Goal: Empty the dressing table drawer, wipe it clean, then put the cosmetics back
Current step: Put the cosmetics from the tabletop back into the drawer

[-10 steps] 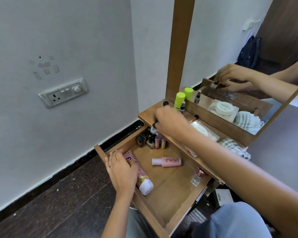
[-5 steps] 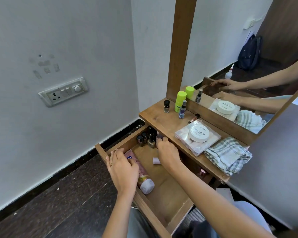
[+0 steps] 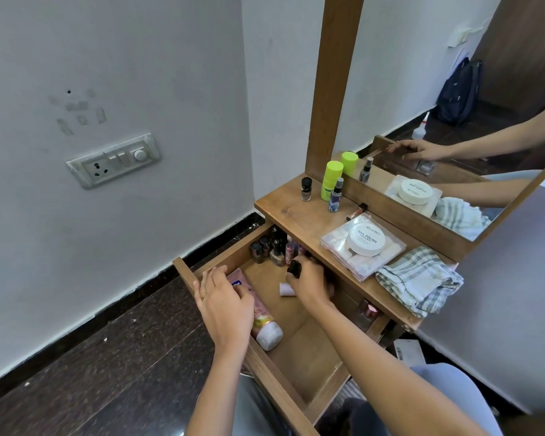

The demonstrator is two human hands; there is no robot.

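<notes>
The open wooden drawer (image 3: 299,357) sticks out below the dressing table top (image 3: 283,209). My right hand (image 3: 312,283) is inside it and pinches a small dark nail polish bottle (image 3: 294,267) next to a cluster of several polish bottles (image 3: 269,248) in the far corner. Part of a small pink bottle with a white cap (image 3: 286,290) lies under that hand. My left hand (image 3: 225,305) rests on the drawer's left wall and on a pink tube (image 3: 263,322) lying along it. A small glass perfume bottle (image 3: 367,311) stands at the drawer's right side.
On the table top stand a black-capped polish bottle (image 3: 306,189), a green tube (image 3: 331,180) and a small spray bottle (image 3: 336,196). A white round tub (image 3: 364,239) sits on a clear box, beside a checked cloth (image 3: 419,281). The mirror (image 3: 453,105) stands behind.
My right hand left a black-capped bottle on the table top, came down into the drawer and took hold of another small dark bottle. My left hand stayed on the drawer wall.
</notes>
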